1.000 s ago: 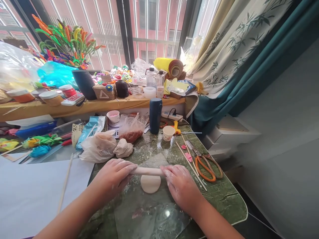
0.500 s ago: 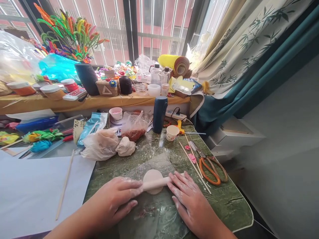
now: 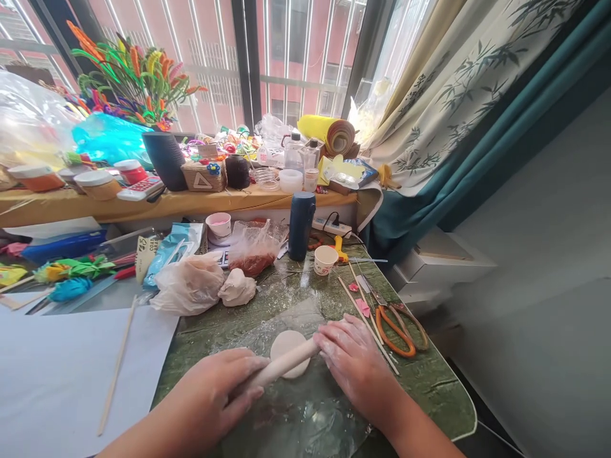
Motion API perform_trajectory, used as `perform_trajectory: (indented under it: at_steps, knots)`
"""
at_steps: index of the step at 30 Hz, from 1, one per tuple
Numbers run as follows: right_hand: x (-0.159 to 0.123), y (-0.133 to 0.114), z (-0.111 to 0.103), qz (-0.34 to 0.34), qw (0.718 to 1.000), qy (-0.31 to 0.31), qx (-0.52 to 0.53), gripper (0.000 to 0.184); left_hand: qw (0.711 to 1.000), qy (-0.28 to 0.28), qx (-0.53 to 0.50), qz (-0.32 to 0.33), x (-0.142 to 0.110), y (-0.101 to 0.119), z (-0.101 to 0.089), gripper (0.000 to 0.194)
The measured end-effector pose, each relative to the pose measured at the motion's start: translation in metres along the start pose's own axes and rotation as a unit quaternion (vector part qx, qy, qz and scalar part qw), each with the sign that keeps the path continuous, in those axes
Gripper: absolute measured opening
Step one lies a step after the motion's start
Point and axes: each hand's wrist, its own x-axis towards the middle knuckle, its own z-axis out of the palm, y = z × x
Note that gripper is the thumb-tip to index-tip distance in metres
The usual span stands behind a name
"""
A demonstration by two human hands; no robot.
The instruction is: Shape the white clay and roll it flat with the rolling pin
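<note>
A pale rolling pin [image 3: 285, 362] lies slantwise over a flat round of white dough or clay [image 3: 283, 342], its right end farther from me. My left hand [image 3: 224, 385] grips the pin's near left end between thumb and fingers. Around the far right end, my right hand [image 3: 351, 359] has its fingers curled. Both hands are dusted with white powder. Beneath the round spreads a clear plastic sheet [image 3: 310, 413] on the green table [image 3: 429, 401]. A loose white lump of the same-looking material [image 3: 238, 288] sits behind, beside a crumpled plastic bag [image 3: 188, 283].
Orange-handled scissors [image 3: 398, 331] and thin sticks [image 3: 367, 324] lie at the right. Farther back stand a paper cup [image 3: 326, 261] and a dark blue bottle [image 3: 301, 226]. White paper [image 3: 71, 369] covers the left side. A cluttered sill [image 3: 191, 205] runs along the window.
The rolling pin has turned from nearly level to a clear slant, its left end nearer me. My right hand's fingers have curled more around it. The view has shifted slightly.
</note>
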Motion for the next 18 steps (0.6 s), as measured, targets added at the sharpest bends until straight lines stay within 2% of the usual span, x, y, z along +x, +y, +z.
perform_trajectory:
  at_steps: [2,4,8,12,15,18]
  knots:
    - [0.005,0.004,-0.006,-0.015,1.000,-0.007,-0.007,0.042,0.992,-0.063,-0.099,-0.044,0.007,0.001,-0.005,0.028]
    - [0.011,0.007,-0.007,-0.025,0.999,-0.033,-0.007,0.045,0.982,-0.093,-0.147,-0.069,0.012,0.001,-0.004,0.030]
    - [0.020,0.010,0.009,-0.005,0.998,-0.055,0.008,0.044,0.993,-0.048,-0.072,-0.080,0.016,-0.003,0.015,0.029]
    - [0.020,0.013,0.024,0.010,0.997,-0.068,0.037,0.051,0.999,-0.007,0.004,-0.048,0.008,-0.004,0.038,0.036]
    - [0.011,0.014,0.022,-0.002,0.996,-0.083,0.042,0.060,0.999,-0.007,0.050,-0.019,0.002,0.001,0.043,0.058]
    - [-0.003,0.014,0.016,-0.011,0.996,-0.079,0.043,0.059,0.997,-0.044,0.056,0.024,0.001,0.010,0.042,0.089]
